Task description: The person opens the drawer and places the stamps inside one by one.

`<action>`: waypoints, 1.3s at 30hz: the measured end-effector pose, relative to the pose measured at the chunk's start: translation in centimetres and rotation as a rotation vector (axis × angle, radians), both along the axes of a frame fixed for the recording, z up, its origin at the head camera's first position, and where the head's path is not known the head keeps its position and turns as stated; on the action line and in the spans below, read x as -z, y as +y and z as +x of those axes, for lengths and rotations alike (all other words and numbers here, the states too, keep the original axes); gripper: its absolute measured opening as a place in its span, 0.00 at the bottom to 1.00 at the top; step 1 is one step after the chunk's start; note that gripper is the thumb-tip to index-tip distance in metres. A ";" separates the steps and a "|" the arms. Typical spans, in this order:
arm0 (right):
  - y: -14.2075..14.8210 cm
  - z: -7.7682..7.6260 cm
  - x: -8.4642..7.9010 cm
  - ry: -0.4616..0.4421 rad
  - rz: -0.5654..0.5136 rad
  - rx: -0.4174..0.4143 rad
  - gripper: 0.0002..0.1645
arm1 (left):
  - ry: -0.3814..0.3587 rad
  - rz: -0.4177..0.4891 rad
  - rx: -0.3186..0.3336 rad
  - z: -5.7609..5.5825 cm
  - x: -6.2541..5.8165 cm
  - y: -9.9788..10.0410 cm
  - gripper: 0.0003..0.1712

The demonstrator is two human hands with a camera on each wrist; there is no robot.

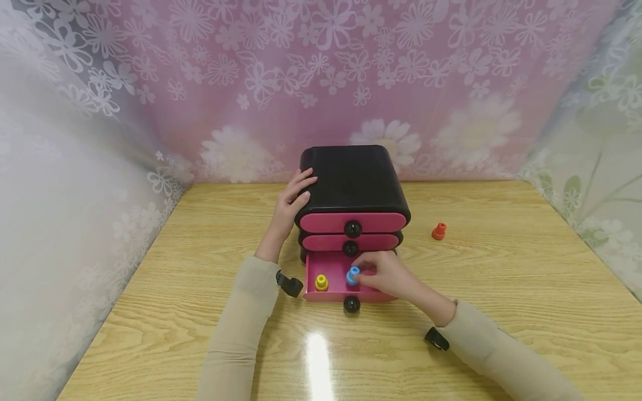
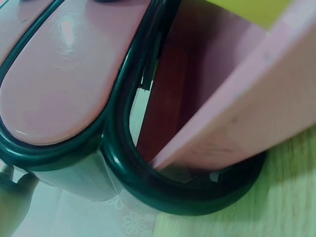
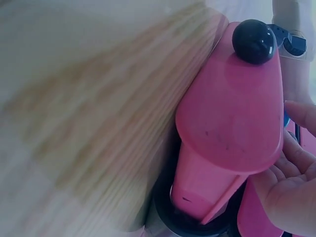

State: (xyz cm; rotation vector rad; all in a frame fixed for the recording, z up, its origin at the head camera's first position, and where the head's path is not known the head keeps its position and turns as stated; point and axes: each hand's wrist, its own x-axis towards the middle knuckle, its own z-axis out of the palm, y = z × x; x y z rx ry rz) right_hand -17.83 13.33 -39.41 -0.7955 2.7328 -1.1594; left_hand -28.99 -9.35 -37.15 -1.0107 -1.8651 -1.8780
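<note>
A small black drawer cabinet (image 1: pixel 351 178) with pink fronts has its bottom drawer (image 1: pixel 331 297) pulled out. My left hand (image 1: pixel 292 201) rests against the cabinet's left side, fingers over the top edge; in the left wrist view part of that hand (image 2: pixel 15 200) shows at the lower left. Over the open drawer, my right hand (image 1: pixel 386 272) pinches a blue stepped peg (image 1: pixel 353 275) between thumb and fingers. To its left, a yellow stepped peg (image 1: pixel 321 283) stands inside the drawer. From the right wrist view, the drawer front (image 3: pixel 229 116) hides most of the blue peg.
A red stepped peg (image 1: pixel 439 231) stands on the wooden table (image 1: pixel 200 323) right of the cabinet. Both upper drawers are closed, each with a round black knob (image 1: pixel 353 229). Flowered cloth (image 1: pixel 311 72) hangs behind the table and at both sides.
</note>
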 end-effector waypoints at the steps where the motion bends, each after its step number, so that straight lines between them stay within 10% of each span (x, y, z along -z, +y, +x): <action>1: 0.0 0.0 0.0 0.002 0.005 -0.004 0.07 | 0.000 -0.001 0.000 0.0 0.0 0.0 0.41; 11: -0.4 -0.1 0.3 -0.003 0.075 -0.015 0.06 | 0.014 0.014 0.025 0.1 0.0 0.0 0.26; 20: -0.5 -0.2 0.3 -0.014 0.137 -0.028 0.07 | 0.011 0.003 -0.019 0.2 -0.1 0.1 0.41; 25: -0.5 -0.3 0.3 -0.020 0.154 -0.031 0.06 | 0.028 0.012 -0.001 0.2 -0.1 0.1 0.30; 39: -0.4 -0.3 0.3 -0.030 0.169 -0.037 0.06 | 0.021 -0.017 -0.006 2.5 -2.4 0.4 0.20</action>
